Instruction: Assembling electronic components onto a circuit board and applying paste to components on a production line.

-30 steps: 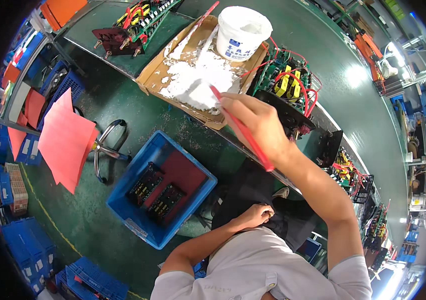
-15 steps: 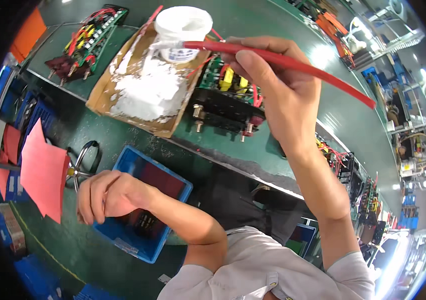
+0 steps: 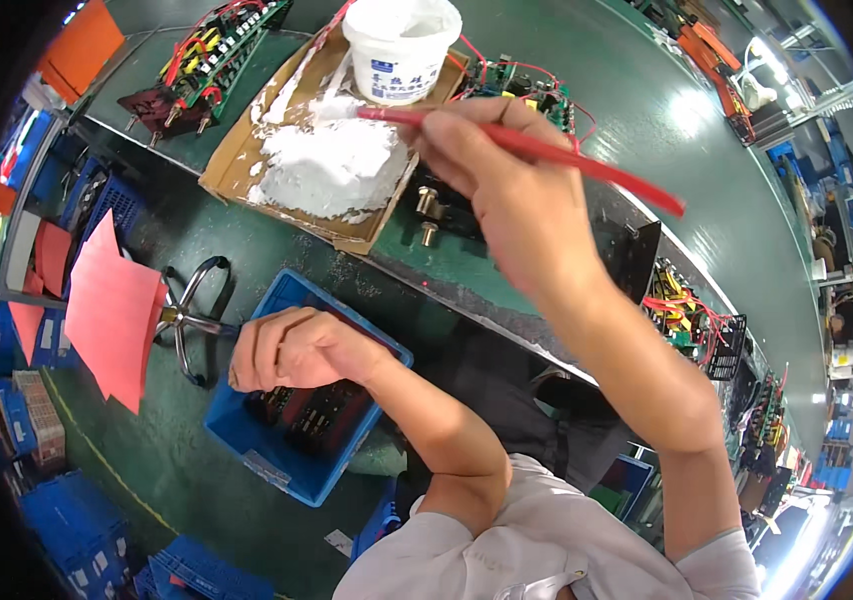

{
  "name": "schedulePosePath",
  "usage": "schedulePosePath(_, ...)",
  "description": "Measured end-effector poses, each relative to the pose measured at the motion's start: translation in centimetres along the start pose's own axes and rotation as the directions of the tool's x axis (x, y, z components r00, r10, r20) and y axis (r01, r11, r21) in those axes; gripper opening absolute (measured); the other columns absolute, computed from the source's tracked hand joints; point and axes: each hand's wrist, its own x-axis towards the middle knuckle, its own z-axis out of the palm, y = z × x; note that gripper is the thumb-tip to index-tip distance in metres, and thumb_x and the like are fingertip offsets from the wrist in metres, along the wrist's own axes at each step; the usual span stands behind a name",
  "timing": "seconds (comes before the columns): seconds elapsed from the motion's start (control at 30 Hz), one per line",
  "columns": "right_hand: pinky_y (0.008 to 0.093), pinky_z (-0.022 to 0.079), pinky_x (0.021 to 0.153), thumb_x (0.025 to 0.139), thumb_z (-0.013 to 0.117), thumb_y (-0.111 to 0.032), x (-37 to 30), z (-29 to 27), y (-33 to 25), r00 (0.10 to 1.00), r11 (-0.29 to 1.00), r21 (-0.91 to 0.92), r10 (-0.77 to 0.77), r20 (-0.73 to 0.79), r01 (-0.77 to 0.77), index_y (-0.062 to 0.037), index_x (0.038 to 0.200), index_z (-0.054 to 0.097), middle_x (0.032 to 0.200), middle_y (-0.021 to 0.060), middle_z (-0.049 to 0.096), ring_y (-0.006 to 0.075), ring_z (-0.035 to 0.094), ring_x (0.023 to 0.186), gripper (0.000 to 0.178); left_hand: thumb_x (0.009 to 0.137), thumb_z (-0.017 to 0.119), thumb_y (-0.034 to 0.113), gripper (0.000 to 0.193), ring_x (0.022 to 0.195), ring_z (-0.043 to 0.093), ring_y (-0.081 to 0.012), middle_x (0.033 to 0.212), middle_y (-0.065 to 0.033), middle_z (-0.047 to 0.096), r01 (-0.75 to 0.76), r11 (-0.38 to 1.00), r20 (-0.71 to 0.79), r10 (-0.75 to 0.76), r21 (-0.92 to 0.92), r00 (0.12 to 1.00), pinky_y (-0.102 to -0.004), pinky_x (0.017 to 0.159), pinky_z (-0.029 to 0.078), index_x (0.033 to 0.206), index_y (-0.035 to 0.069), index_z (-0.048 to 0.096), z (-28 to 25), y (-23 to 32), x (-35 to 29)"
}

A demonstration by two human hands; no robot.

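Observation:
My right hand (image 3: 517, 180) grips a red-handled brush (image 3: 612, 172). Its white, paste-coated tip lies over a cardboard tray (image 3: 230, 165) smeared with white paste (image 3: 332, 165). At the tray's far right corner stands a white plastic tub (image 3: 399, 60) with paste inside. Lower left, my left hand (image 3: 297, 350) is closed, fingers curled, above a blue bin (image 3: 312, 485) that holds dark parts. Whatever those fingers may hold is hidden. Partly behind my right hand sits a black unit with metal posts (image 3: 429, 205) on the bench, with a green circuit board and red wires beyond it.
Another wired circuit board (image 3: 212, 70) lies far left on the green bench (image 3: 647, 90). More wired units (image 3: 682, 310) line the right. A stool base (image 3: 185, 315) and a pink sheet (image 3: 115, 310) are left of the bin. Blue crates (image 3: 72, 525) stand lower left.
My right hand and the brush have come down and left relative to the tub, bringing the tip over the paste. The view has shifted. My left hand stays closed above the bin.

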Motion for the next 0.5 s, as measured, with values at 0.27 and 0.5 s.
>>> schedulePosePath(0.27, 0.0254, 0.049, 0.063, 0.093, 0.070, -0.011, 0.0, 3.0, 5.8, 0.941, 0.863, -0.380, -0.328, 0.080, 0.333, 0.0016, 0.105, 0.065, 0.079, 0.0057, 0.067, 0.0080, 0.058, 0.071, 0.018, 0.091, 0.072, 0.037, 0.032, 0.060, 0.062, -0.0184, 0.077, -0.0052, 0.069, 0.595, 0.791, -0.054, -0.594, 0.145, 0.803, -0.0276, 0.062, 0.051, 0.075, 0.009, 0.070, 0.5, -3.8, -2.7)
schedulePosePath(0.5, 0.0415, 0.053, 0.072, 0.084, 0.070, -0.001, -0.5, 2.1, 6.0, 0.858, 0.711, -0.480, -0.438, 0.268, 0.513, 0.0015, 0.098, 0.065, 0.084, 0.0180, 0.065, 0.0372, 0.065, 0.083, 0.015, 0.096, 0.067, 0.033, 0.036, 0.077, 0.068, -0.0260, 0.093, -0.0145, 0.071, 0.999, 0.027, -0.100, -0.995, 0.028, 0.030, -0.0348, 0.070, 0.053, 0.097, -0.002, 0.072, -1.2, -2.9, -17.1)
